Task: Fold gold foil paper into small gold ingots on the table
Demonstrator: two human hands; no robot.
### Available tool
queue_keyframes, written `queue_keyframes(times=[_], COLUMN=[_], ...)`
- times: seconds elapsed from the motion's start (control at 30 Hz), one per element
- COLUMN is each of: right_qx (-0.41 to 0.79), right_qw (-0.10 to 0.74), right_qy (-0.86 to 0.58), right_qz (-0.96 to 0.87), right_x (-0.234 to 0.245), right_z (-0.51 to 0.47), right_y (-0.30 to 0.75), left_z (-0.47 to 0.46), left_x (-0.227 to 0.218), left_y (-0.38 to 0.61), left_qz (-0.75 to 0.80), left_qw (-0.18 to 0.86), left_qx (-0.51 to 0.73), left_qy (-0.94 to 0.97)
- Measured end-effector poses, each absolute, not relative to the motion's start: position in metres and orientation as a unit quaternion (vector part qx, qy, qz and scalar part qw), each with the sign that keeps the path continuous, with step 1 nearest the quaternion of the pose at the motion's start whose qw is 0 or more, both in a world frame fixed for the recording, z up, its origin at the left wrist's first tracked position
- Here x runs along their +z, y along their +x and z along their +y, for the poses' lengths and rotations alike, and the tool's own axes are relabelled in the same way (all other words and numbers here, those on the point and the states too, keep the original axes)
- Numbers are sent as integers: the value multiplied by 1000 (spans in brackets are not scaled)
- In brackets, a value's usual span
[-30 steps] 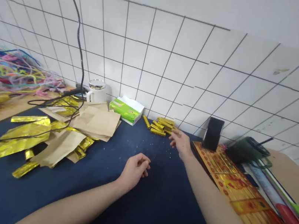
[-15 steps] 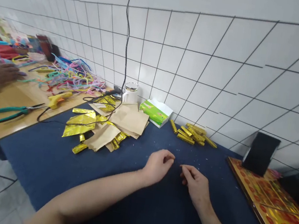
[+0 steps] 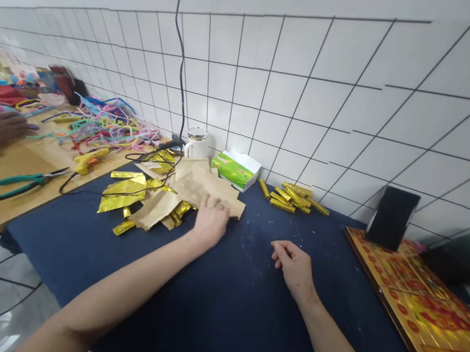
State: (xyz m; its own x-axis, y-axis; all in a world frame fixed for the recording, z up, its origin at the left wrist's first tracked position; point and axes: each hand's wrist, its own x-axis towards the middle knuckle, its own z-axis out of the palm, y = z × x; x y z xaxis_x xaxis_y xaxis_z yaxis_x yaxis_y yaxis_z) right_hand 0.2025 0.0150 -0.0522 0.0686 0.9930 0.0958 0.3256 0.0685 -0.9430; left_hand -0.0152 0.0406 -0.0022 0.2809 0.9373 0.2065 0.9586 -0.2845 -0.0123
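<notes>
Light fingertip pressure should lift one sheet of brown paper (image 3: 197, 179), front-left of the tissue pack (image 3: 232, 171), without creasing it. The left hand (image 3: 212, 219) rests on the paper; whether it pinches a sheet, I cannot tell. The right hand (image 3: 296, 266), front-right of the tissue pack, is loosely closed, nothing visible in it. Half a second ago the left hand was clear of the paper, whose edge now reaches further right.

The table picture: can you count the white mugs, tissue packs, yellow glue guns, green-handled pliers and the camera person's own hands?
White mug: 1
Tissue pack: 1
Yellow glue gun: 1
Green-handled pliers: 1
Left hand and right hand: 2
Total: 6
</notes>
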Motion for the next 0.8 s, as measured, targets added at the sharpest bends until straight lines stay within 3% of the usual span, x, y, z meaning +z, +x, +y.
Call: queue_keyframes(times=[0.23,0.53,0.7,0.8], right_qx=[388,407,434,441], right_qw=[471,481,480,497], right_qy=[-566,-558,-556,-562], right_qz=[-555,-539,-521,-493], right_x=[-58,-58,-54,-52], right_z=[18,16,15,15], right_y=[207,209,212,213], left_z=[-14,-28,2,41], left_x=[-19,-34,-11,6], left_y=[59,30,16,-6], left_qz=[-398,-297,-399,-588], left_qw=[2,-88,-88,35], left_qx=[-98,-199,-266,-192], left_qy=[-912,-930,-873,-785])
